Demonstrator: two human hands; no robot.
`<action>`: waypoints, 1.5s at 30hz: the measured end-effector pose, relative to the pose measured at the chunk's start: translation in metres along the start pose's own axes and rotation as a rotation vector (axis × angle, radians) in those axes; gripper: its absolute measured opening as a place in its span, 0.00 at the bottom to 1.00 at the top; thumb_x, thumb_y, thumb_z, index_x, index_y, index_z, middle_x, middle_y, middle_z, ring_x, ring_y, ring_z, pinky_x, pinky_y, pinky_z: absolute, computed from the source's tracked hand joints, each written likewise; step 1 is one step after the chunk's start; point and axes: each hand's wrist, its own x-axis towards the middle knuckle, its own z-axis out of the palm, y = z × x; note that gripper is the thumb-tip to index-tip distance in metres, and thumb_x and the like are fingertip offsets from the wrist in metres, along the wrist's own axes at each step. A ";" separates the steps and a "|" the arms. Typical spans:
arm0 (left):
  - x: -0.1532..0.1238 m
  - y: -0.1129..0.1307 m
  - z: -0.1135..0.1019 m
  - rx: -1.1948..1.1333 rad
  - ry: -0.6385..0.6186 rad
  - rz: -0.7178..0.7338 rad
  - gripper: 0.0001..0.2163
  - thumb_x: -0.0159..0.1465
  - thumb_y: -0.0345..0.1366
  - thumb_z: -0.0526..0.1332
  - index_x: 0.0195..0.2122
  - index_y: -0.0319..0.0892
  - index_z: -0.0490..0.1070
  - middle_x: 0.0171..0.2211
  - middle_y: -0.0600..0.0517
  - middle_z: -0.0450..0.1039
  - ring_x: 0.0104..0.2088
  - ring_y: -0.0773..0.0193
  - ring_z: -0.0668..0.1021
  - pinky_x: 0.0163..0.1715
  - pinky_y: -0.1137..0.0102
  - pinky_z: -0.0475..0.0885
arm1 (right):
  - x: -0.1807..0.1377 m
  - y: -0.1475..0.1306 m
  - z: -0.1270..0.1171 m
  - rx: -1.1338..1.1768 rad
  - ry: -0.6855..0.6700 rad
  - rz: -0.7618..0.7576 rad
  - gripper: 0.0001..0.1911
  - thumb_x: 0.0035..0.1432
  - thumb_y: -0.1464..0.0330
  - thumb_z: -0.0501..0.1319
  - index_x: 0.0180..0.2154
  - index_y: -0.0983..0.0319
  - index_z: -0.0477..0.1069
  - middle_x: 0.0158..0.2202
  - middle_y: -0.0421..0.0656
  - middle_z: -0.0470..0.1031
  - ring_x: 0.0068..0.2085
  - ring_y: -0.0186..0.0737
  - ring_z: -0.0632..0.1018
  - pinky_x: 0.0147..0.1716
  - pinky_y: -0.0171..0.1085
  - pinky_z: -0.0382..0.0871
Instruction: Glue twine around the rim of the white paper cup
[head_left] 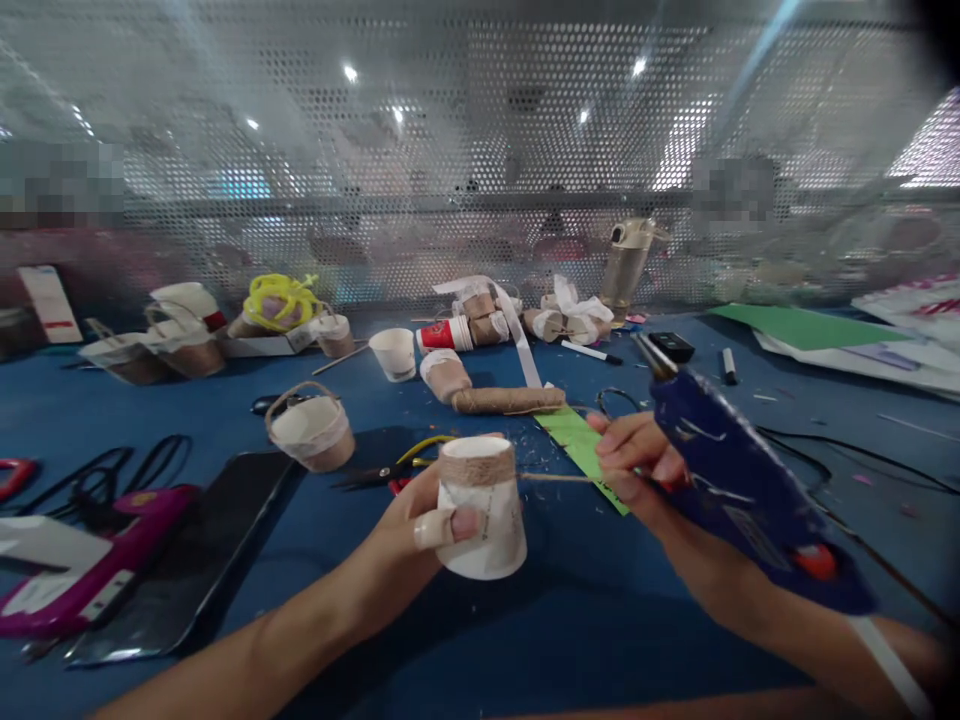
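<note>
Upside down in my left hand (427,525) is a white paper cup (484,545), with my fingers closed around its side. Brown twine (476,468) is wound around the cup near its upturned base. A loose length of twine (559,478) runs from there, stretched straight, to my right hand (641,465), whose fingertips pinch it. That same hand also grips a blue hot glue gun (739,490), its metal nozzle pointing up and to the left. Behind the cup, partly hidden by it, lie scissors (382,474). A green paper strip (577,445) rests on the table under the twine.
Farther back are a roll of twine (510,400), a small handled basket (319,440), a white cup (394,355) and several twine-wrapped cups. At left lie a black phone-like slab (217,540) and a purple tool (142,545). A perforated metal screen (465,130) stands behind the blue table (540,650).
</note>
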 end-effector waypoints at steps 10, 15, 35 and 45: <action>-0.002 0.006 0.004 -0.026 0.189 0.058 0.18 0.50 0.40 0.72 0.42 0.41 0.76 0.35 0.49 0.80 0.36 0.58 0.79 0.38 0.69 0.73 | -0.009 0.000 0.006 0.085 -0.311 0.201 0.12 0.53 0.75 0.67 0.36 0.57 0.67 0.36 0.39 0.74 0.35 0.39 0.78 0.37 0.41 0.73; -0.003 0.008 0.004 -0.052 0.121 0.080 0.21 0.51 0.37 0.70 0.47 0.42 0.75 0.39 0.47 0.81 0.38 0.55 0.79 0.37 0.68 0.73 | 0.002 -0.007 0.004 -0.222 -0.180 0.111 0.07 0.55 0.74 0.65 0.30 0.59 0.67 0.45 0.43 0.68 0.47 0.43 0.72 0.48 0.42 0.66; -0.005 0.008 -0.003 -0.058 0.100 0.086 0.28 0.61 0.38 0.60 0.63 0.51 0.59 0.48 0.50 0.77 0.47 0.52 0.77 0.45 0.64 0.71 | -0.001 -0.003 -0.001 -0.230 -0.418 0.196 0.12 0.50 0.75 0.60 0.24 0.58 0.57 0.23 0.36 0.61 0.23 0.35 0.62 0.24 0.37 0.55; -0.005 0.002 -0.002 0.083 0.167 0.159 0.31 0.58 0.40 0.66 0.63 0.52 0.59 0.55 0.48 0.73 0.56 0.47 0.71 0.53 0.61 0.66 | 0.001 -0.010 -0.002 -0.255 -0.466 0.195 0.15 0.47 0.75 0.59 0.23 0.58 0.51 0.22 0.35 0.58 0.22 0.33 0.59 0.22 0.36 0.52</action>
